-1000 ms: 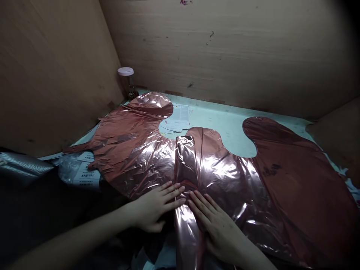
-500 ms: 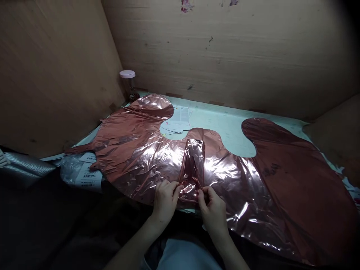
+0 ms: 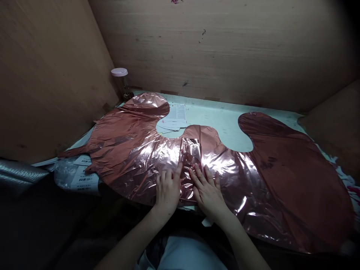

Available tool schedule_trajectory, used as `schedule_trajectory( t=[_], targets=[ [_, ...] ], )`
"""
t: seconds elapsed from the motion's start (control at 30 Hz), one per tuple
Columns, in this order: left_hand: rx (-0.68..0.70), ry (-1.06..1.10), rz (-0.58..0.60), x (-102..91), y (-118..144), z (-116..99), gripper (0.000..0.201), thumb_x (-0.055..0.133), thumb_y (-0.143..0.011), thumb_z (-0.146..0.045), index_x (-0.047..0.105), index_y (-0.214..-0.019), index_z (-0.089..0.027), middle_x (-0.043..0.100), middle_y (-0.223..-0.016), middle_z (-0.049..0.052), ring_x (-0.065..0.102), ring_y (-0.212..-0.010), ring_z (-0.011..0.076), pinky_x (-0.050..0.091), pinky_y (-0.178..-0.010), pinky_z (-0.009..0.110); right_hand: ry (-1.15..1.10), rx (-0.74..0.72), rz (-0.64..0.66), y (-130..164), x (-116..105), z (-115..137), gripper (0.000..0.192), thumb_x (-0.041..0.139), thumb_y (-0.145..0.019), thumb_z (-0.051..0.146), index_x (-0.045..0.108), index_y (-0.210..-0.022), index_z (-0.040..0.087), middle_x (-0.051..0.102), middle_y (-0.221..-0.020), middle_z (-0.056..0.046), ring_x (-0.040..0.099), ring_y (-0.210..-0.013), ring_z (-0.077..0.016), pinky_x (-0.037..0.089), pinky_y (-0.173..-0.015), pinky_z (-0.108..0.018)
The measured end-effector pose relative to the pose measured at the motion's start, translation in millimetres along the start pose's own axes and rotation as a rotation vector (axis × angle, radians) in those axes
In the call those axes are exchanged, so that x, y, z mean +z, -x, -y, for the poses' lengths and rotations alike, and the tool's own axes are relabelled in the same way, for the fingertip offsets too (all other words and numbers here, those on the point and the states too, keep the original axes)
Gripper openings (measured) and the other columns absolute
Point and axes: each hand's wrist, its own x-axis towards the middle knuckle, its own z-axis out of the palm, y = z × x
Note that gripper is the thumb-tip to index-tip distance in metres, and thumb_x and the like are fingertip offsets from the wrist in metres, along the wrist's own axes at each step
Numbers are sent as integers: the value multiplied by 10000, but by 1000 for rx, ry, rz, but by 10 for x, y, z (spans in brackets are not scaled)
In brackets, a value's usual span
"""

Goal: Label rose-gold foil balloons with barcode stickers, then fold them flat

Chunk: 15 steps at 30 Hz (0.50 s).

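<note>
Both hands lie flat and open: left hand and right hand press a small folded flap at the middle of the rose-gold foil balloon spread across the table. I'd keep the palms flat and smooth outward so the crease stays crisp. Back-left, a pink-lidded jar; can't tell what's inside.

Brown board walls close in the scene across the top and upper left of the frame, with another panel at the right edge. A pale green counter spans the middle. The lower left lies in deep shadow.
</note>
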Motion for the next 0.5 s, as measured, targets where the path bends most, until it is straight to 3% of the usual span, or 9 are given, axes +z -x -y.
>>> schedule_trajectory(
  t=[0.07, 0.13, 0.2, 0.27, 0.33, 0.4, 0.5],
  targets=[
    [225, -55, 91, -68, -126, 76, 546, 468, -936, -117, 406, -1458, -265, 475, -1479, 113, 466, -1336, 318, 317, -1107, 555, -11, -5, 27, -49, -58, -33, 582, 392, -978, 338, 261, -1545, 322, 134, -1642, 20, 80, -1511, -329, 80, -1174, -636],
    [398, -36, 236, -171, -221, 197, 561, 436, -953, -155, 339, -1500, -230, 316, -1585, 89, 318, -1448, 296, 193, -1185, 547, -41, -69, 65, -68, -154, -79, 603, 407, -982, 465, 243, -1548, 335, 107, -1647, -2, 84, -1512, -323, 59, -1179, -633],
    [484, 28, 345, -288, -199, 338, 619, 438, -979, -366, 259, -1531, -150, 246, -1605, 124, 247, -1480, 287, 166, -1205, 515, -95, -187, 109, 3, -271, -119, 760, 438, -932, 613, 180, -1567, 285, 105, -1646, -47, 91, -1512, -320, 38, -1185, -630],
    [591, 107, 380, -383, -30, 463, 900, 489, -883, -641, 201, -1543, -101, 214, -1604, 168, 209, -1490, 308, 158, -1212, 508, -170, -328, 162, 189, -367, -129, 1061, 533, -795, 750, 99, -1579, 184, 118, -1639, -106, 90, -1510, -332, 73, -1200, -606],
    [714, 163, 329, -413, 238, 545, 1011, 573, -793, -700, 246, -1529, -90, 286, -1578, 187, 253, -1474, 324, 192, -1210, 495, -232, -434, 188, 439, -389, -105, 1184, 629, -730, 722, 74, -1575, 105, 138, -1632, -145, 100, -1509, -331, 164, -1212, -551],
    [758, 166, 171, -372, 509, 570, 727, 606, -884, -462, 378, -1467, -94, 468, -1480, 168, 380, -1415, 294, 269, -1187, 456, -266, -489, 123, 655, -324, -62, 949, 621, -853, 475, 126, -1570, 97, 212, -1618, -146, 152, -1506, -293, 258, -1200, -492],
    [661, 237, -94, -264, 753, 520, 356, 479, -959, -117, 556, -1306, -136, 674, -1247, 87, 556, -1250, 208, 383, -1092, 389, -359, -504, -89, 757, -163, 2, 592, 455, -941, 122, 323, -1517, 155, 444, -1516, -124, 317, -1454, -236, 376, -1136, -451]
  ],
)
